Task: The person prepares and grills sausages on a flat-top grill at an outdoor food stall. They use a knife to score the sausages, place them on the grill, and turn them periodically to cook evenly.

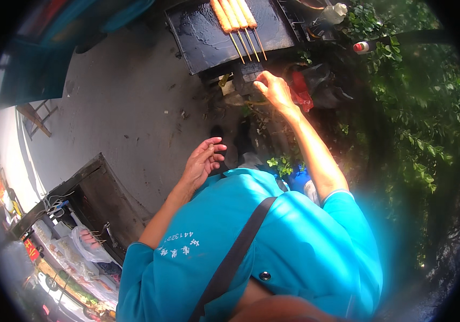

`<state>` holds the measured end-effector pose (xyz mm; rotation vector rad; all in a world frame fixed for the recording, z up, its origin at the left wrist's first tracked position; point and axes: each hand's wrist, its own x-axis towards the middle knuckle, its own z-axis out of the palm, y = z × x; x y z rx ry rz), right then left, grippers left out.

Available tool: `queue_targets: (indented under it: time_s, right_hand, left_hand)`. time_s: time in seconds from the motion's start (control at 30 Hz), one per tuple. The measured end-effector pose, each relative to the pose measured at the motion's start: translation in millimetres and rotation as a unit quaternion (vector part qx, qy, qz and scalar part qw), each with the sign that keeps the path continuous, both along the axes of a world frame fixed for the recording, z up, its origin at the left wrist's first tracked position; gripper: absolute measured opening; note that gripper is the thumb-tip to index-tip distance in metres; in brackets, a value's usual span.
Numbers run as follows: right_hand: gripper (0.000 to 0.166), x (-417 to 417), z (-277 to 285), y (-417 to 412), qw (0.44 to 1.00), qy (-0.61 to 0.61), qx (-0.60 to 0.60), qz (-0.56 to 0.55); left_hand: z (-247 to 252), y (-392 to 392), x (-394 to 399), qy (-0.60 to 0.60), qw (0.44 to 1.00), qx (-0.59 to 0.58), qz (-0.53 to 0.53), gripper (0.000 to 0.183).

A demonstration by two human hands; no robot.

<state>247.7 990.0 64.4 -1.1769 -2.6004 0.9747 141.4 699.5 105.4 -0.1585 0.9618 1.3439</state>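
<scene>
Several sausages on wooden skewers [236,16] lie side by side on a dark, oily flat griddle [201,44]. Their sticks point towards me past its front edge. My right hand [275,89] hovers just below the stick ends, apart from them. Its fingers are loosely curled with a gap at the thumb, and nothing shows in them. In front of my blue shirt, my left hand [205,161] is raised with its fingers partly bent and spread, the thumb close to the index finger. I see nothing held in it.
A clear plastic bottle [334,14] stands right of the griddle, and a red-capped bottle [361,47] sits by leafy plants [419,100]. A red plastic bag [302,92] hangs below. At lower left is a cart [97,189] with bagged skewered food [89,239]; a wooden stool [34,116] stands beyond.
</scene>
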Motion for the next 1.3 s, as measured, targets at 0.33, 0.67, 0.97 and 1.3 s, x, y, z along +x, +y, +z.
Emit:
queue_targets:
  time_s: [0.33,0.67,0.97,1.3]
  right_hand:
    - [0.028,-80.3,-48.2,36.3,0.984,-0.098,0.116,0.089]
    - [0.024,-94.8,-40.8,46.5,0.991,-0.105,0.038,0.077]
    - [0.027,-95.9,-15.9,30.8,0.988,-0.152,-0.012,0.001]
    - [0.031,-88.7,-18.8,42.8,0.984,-0.147,0.085,-0.051]
  left_hand:
    - [-8.9,-30.6,20.0,0.046,0.980,-0.084,0.174,0.026]
    - [-134.5,-146.6,-2.0,0.074,0.942,-0.215,0.247,0.023]
    - [-174.1,-192.6,-43.3,0.043,0.929,-0.268,0.250,0.023]
    - [-175.4,-208.9,-72.0,0.042,0.932,-0.288,0.216,0.028]
